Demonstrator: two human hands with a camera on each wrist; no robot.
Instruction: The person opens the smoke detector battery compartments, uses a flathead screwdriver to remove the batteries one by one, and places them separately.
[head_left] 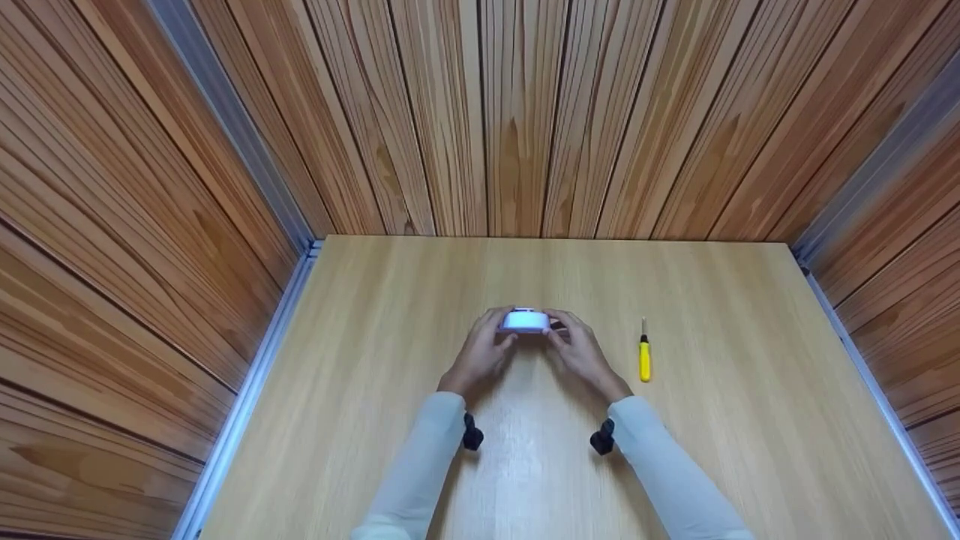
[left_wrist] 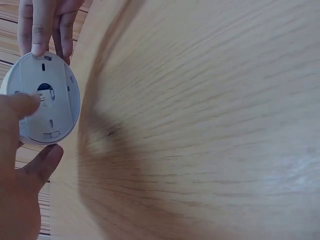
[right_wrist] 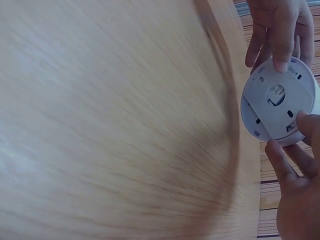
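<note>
A round white smoke detector (head_left: 526, 322) is held up between both hands over the middle of the table. My left hand (head_left: 484, 351) grips its left edge, and my right hand (head_left: 580, 351) grips the right edge. Both wrist views show the flat back plate of the smoke detector (left_wrist: 52, 107), with slots and a round central opening. In the right wrist view, small parts show inside that opening of the smoke detector (right_wrist: 260, 107). The left thumb crosses part of the plate in the left wrist view. The front face is hidden in both wrist views.
A screwdriver (head_left: 645, 361) with a yellow handle lies on the wooden table (head_left: 375, 315), right of the right hand, its tip pointing away. Wood-plank walls (head_left: 517, 120) stand behind and on both sides. Metal rails (head_left: 247, 390) run along the table's side edges.
</note>
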